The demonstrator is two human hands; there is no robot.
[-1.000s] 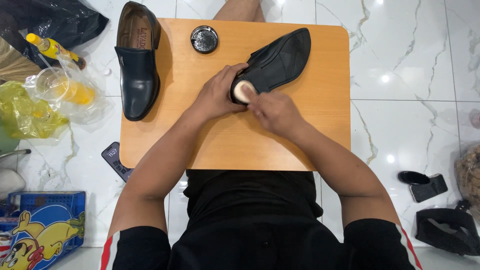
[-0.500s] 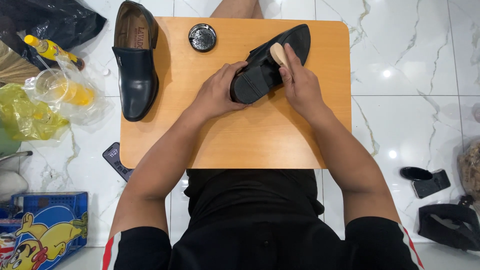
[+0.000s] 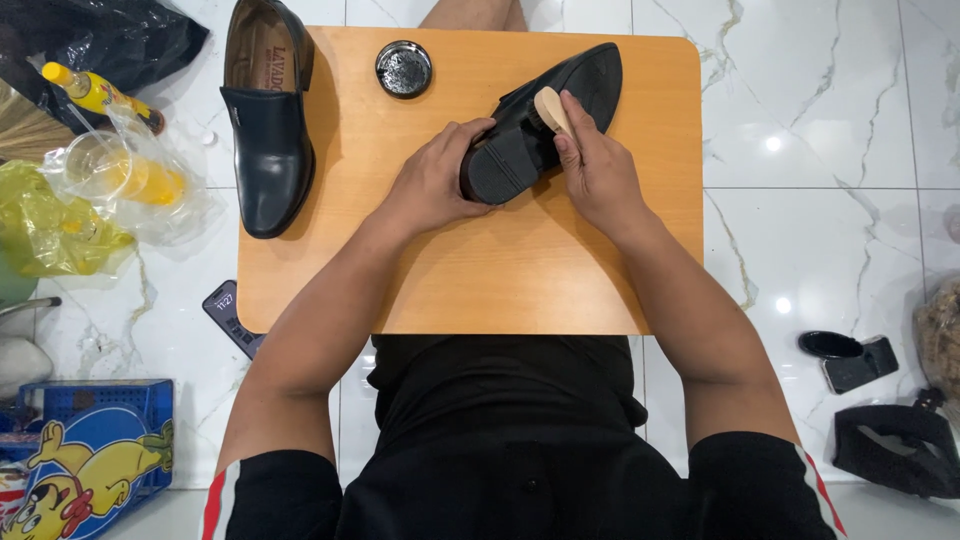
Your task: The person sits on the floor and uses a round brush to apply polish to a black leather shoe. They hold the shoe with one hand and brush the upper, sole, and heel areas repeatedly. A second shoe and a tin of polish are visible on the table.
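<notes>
On a small wooden table [image 3: 520, 270] lies a black shoe [image 3: 590, 80] on its side, sole and heel towards me. My left hand [image 3: 435, 185] grips it at the heel. My right hand [image 3: 595, 165] holds a small wooden-backed brush [image 3: 551, 108] against the shoe's middle. A second black shoe [image 3: 266, 125] stands upright at the table's left edge. An open round tin of dark polish [image 3: 404, 68] sits at the table's far edge, between the two shoes.
White marble floor surrounds the table. To the left lie plastic bags [image 3: 60, 225], a yellow bottle [image 3: 90, 90] and a black bag [image 3: 110, 35]. A phone [image 3: 232, 315] lies under the table's left corner. A blue basket [image 3: 90, 450] sits lower left, black objects [image 3: 850, 355] lower right.
My right hand has moved the brush from the shoe's heel up along it towards the middle. The shoe has tipped so its sole and heel face me. The left hand keeps its hold.
</notes>
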